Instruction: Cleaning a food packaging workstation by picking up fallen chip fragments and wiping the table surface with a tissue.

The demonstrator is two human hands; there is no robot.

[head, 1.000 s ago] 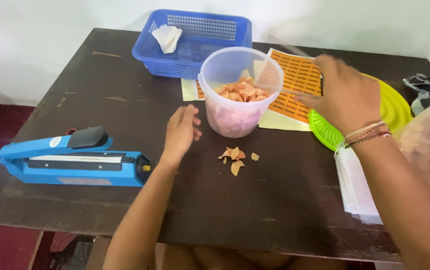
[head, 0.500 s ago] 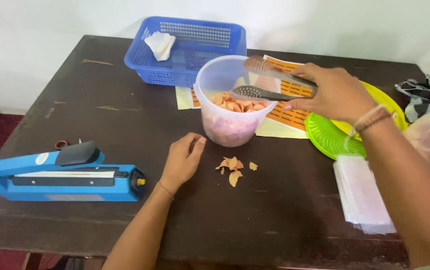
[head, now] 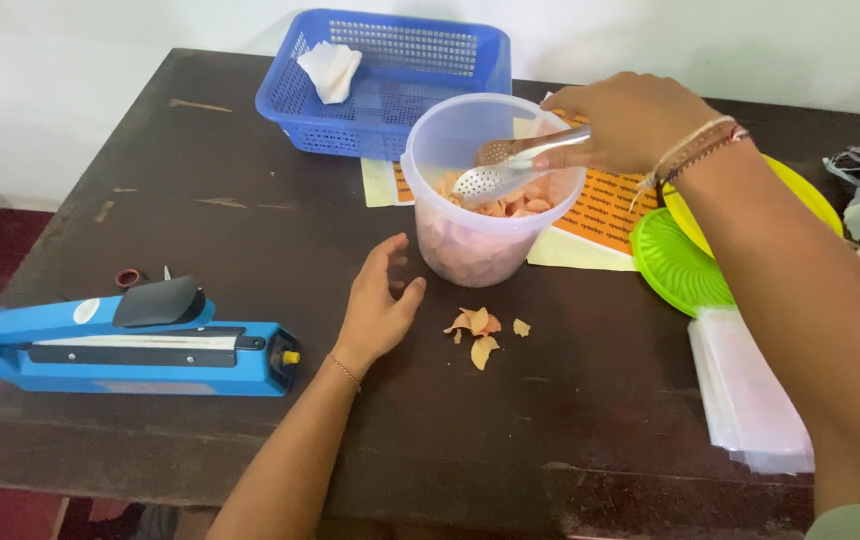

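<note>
Scooping chips w/ tongs (head: 510, 170) from the tub (head: 490, 190), frame center.
Your right hand (head: 620, 120) is clenched on the tongs; left hand (head: 380, 300) lies loose, holding nothing. Next imo: squeeze gently, lift clear of the rim.

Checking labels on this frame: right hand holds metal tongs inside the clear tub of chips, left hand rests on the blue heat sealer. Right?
Not quite. The head view shows the left hand resting on the dark table beside the clear tub of chips, apart from the blue heat sealer. The rest stands: the right hand holds the metal tongs inside the tub.
</note>
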